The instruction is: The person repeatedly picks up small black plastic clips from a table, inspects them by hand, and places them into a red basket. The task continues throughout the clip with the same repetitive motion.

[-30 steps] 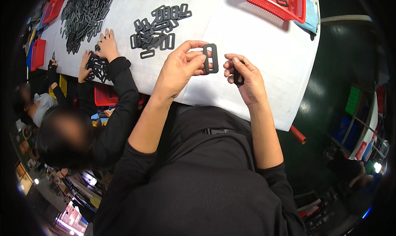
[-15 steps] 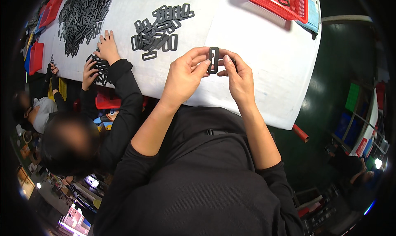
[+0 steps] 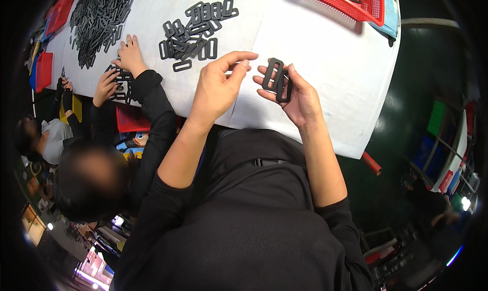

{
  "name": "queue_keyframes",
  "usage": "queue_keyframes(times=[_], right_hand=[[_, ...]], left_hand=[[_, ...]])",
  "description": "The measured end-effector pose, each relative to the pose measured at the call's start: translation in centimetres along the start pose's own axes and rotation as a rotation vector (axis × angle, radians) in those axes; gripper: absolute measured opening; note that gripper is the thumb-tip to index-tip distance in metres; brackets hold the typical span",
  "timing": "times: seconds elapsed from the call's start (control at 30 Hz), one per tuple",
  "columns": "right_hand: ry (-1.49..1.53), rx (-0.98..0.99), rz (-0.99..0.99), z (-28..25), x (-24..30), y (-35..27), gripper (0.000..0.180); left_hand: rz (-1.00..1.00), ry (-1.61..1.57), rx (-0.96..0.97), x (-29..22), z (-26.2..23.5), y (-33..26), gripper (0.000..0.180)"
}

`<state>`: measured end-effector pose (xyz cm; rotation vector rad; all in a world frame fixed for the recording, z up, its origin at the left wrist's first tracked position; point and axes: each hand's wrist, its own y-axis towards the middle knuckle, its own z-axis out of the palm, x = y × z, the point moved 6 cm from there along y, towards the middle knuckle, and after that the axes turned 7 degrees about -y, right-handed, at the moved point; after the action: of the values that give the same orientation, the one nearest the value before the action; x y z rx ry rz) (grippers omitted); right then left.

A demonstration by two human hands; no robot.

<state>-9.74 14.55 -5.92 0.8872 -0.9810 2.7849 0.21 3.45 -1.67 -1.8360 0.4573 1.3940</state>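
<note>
Two black oblong rings with long slots, perhaps strap buckles, rest across the fingers and palm of my right hand (image 3: 305,103), which is turned up and lightly curled. The upper ring (image 3: 267,76) partly overlaps the other ring (image 3: 290,90). Just left of them, my left hand (image 3: 216,87) is empty, its index finger stretched out and its thumb a little apart. Beyond my left hand lies a small loose heap of similar black rings (image 3: 195,30) on the white tabletop (image 3: 325,82).
A red plastic basket (image 3: 373,8) holding a few rings stands at the far right, beside a light blue bundle (image 3: 390,21). At far left is a larger ring pile (image 3: 99,24). A co-worker's hands (image 3: 131,57) handle rings on my left. The table's right edge curves past my right arm.
My hands have parted; the left has let go of the ring and moved left. My right hand has turned palm up, now showing two rings.
</note>
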Motion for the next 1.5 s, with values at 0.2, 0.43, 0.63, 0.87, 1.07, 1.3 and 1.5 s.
queue_keyframes(times=[0.2,0.43,0.63,0.87,1.07,1.3,1.5], right_hand=[[0.056,0.036,0.014,-0.3,0.4,-0.6,0.042],[0.030,0.028,-0.002,-1.0,0.7,-0.8,0.042],[0.046,0.000,-0.017,-1.4,0.5,-0.8,0.041],[-0.063,-0.135,-0.003,-2.1,0.1,-1.3,0.035],[-0.106,-0.081,0.009,-2.5,-0.3,-0.7,0.028],[-0.319,-0.095,-0.038,-2.0,0.7,-1.6,0.026],[-0.349,-0.104,-0.028,-3.1,0.5,-1.5,0.022]], left_hand=[[0.012,-0.004,-0.125,1.5,-2.3,0.1,0.023],[-0.015,-0.005,-0.076,2.0,-0.7,-0.7,0.023],[0.018,-0.003,-0.080,1.7,1.1,-0.8,0.021],[0.123,0.600,-0.425,7.6,-3.3,2.4,0.023],[0.149,0.955,-0.542,10.5,-4.6,6.0,0.035],[0.189,0.810,-0.473,11.8,-6.1,7.5,0.019],[0.087,0.487,-0.338,7.5,-4.3,5.1,0.013]])
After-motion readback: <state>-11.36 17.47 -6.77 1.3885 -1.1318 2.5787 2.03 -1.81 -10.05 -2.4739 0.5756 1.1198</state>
